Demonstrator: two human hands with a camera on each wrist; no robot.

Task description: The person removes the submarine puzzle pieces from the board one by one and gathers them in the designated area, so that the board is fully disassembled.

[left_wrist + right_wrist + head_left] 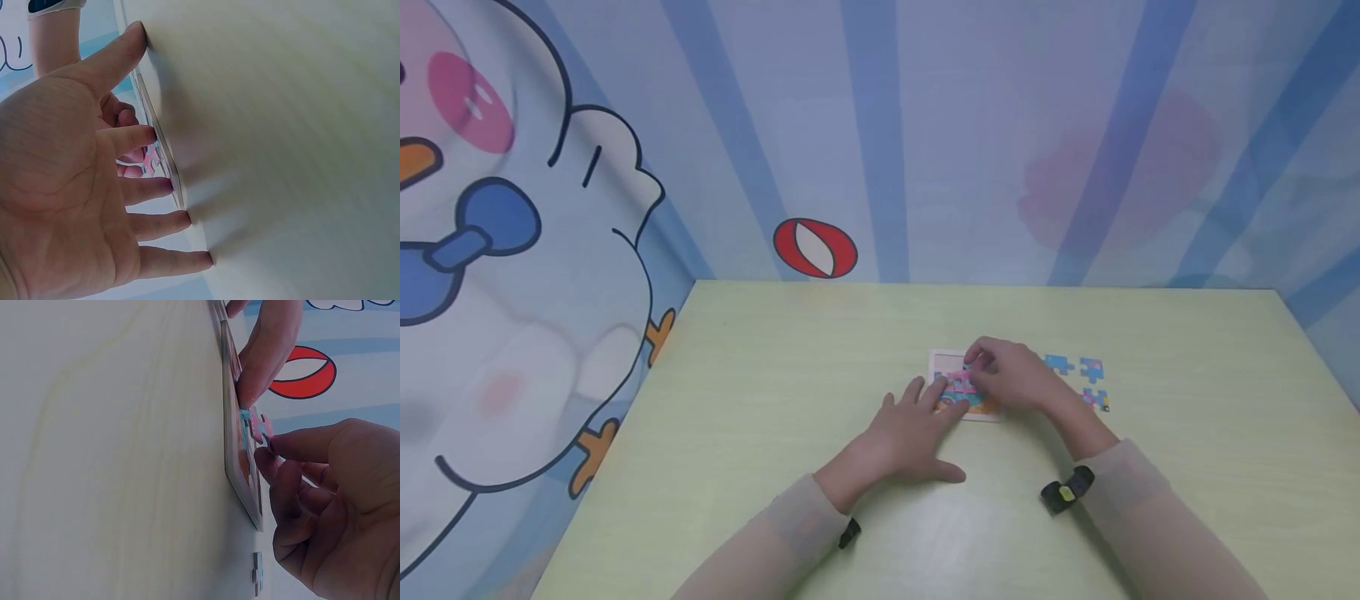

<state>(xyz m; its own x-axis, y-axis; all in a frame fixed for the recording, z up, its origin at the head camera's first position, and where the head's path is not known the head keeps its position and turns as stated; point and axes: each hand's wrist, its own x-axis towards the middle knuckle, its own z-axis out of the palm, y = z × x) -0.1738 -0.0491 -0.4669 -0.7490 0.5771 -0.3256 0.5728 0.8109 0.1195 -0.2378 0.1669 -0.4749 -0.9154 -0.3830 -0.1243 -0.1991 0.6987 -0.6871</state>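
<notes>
A small jigsaw tray [937, 354] with a pale rim lies on the table, partly filled with colourful pieces; my hands hide some of it. My left hand [910, 437] has its fingers spread straight, with fingertips on the tray's near left part and the thumb reaching down to the table. Over the tray's right side, my right hand [1015, 377] pinches a pink puzzle piece [259, 427] between thumb and fingertips. In the right wrist view that piece is tilted up from the tray surface, close beside a left fingertip.
Loose puzzle pieces lie right of the tray: a blue one [1059, 364], another blue one [1092, 369] and a multicoloured one [1097, 400] partly behind the right wrist. A printed fabric wall [955, 167] rises along the far edge of the pale table [760, 358].
</notes>
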